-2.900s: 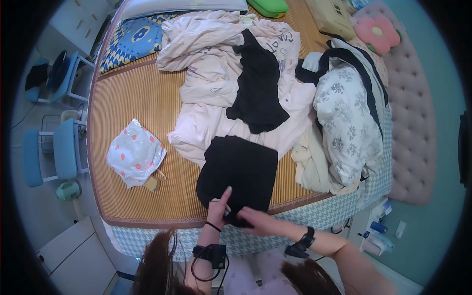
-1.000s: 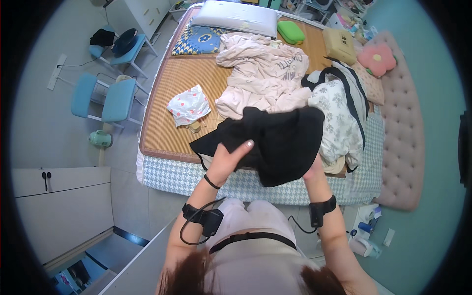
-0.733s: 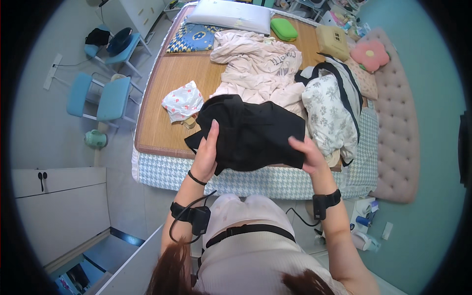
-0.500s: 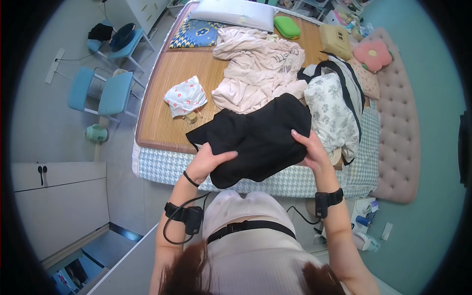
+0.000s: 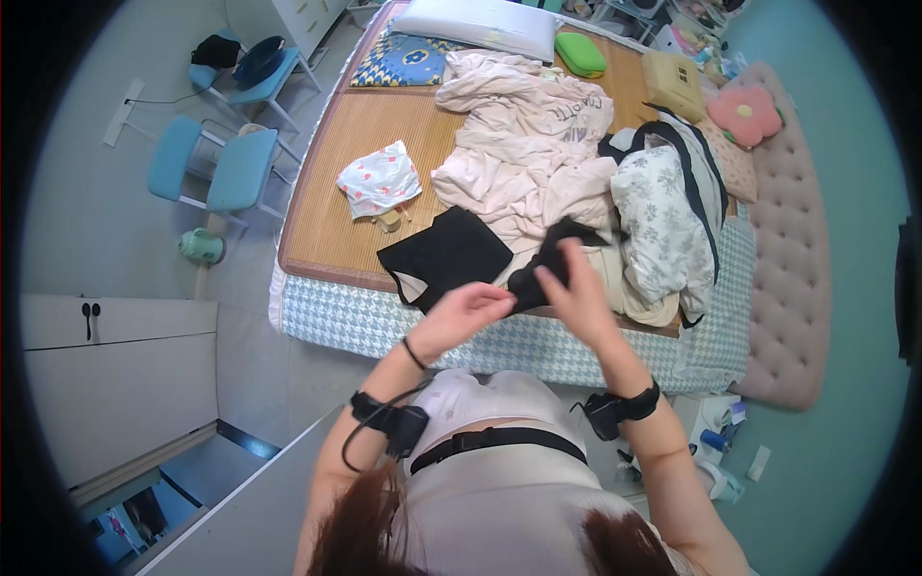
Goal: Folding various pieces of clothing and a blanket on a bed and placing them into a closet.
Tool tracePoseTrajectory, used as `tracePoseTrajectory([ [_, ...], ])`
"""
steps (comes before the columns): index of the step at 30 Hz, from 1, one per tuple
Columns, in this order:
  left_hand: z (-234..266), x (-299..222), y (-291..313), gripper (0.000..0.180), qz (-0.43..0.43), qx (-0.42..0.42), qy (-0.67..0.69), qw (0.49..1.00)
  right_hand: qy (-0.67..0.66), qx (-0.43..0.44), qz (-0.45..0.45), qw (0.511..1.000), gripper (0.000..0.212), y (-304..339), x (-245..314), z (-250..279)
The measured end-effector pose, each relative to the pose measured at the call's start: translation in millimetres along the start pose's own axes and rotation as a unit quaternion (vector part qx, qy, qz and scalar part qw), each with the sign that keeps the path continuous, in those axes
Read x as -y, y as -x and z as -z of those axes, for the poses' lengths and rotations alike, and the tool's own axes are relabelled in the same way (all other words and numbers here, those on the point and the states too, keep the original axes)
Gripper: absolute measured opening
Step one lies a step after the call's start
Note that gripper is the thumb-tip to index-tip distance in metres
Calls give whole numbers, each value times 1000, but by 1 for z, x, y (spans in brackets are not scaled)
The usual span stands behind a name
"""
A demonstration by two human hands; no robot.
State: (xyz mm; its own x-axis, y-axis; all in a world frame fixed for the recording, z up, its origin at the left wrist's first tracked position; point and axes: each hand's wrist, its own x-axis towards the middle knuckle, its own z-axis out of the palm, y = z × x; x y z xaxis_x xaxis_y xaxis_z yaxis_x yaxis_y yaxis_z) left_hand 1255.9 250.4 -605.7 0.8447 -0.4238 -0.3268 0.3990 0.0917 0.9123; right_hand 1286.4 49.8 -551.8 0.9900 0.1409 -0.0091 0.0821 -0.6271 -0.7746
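A black garment (image 5: 447, 254) lies across the front of the woven mat, its pale inner side showing at the lower left corner. A narrower, bunched piece of black cloth (image 5: 552, 269) rises beside it; I cannot tell whether the two are joined. At the lower edge of that piece, my left hand (image 5: 469, 315) has its fingertips pinched together on the cloth. My right hand (image 5: 584, 302) is over the bunched part, smeared by motion, so its grip does not show clearly. Just behind lies a rumpled pale pink garment (image 5: 523, 144) with dark lettering.
The bed carries a bamboo mat (image 5: 322, 230) over a checked sheet (image 5: 336, 322). A white floral quilt (image 5: 663, 226) is heaped at the right, a dotted white bag (image 5: 379, 180) sits left. Farther back are a white pillow (image 5: 480, 27) and green case (image 5: 579, 55). Blue chairs (image 5: 242, 171) stand left.
The black garment was spread between both hands; now its left part lies on the mat and the right part is bunched. My hands have come closer together, the right one moving left.
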Motion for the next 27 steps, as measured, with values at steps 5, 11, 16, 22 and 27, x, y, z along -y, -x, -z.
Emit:
tracePoseTrajectory([
  [5, -19, 1, -16, 26, -5, -40, 445, 895, 49, 104, 239, 964, 44, 30, 29, -29],
  [11, 15, 2, -17, 24, 13, -76, 479, 874, -90, 210, 169, 959, 35, 53, 16, -24],
  [16, 12, -21, 6, 41, -46, -73, 535, 841, -164, 99, -55, 980, 25, 28, -55, -11],
  [22, 31, 5, 43, 54, -58, 75, 519, 850, -290, 115, -40, 949, 57, -4, -74, -1],
  [27, 24, -21, 63, 68, 3, 59, 411, 910, -303, 247, -120, 912, 66, 7, -59, 8],
])
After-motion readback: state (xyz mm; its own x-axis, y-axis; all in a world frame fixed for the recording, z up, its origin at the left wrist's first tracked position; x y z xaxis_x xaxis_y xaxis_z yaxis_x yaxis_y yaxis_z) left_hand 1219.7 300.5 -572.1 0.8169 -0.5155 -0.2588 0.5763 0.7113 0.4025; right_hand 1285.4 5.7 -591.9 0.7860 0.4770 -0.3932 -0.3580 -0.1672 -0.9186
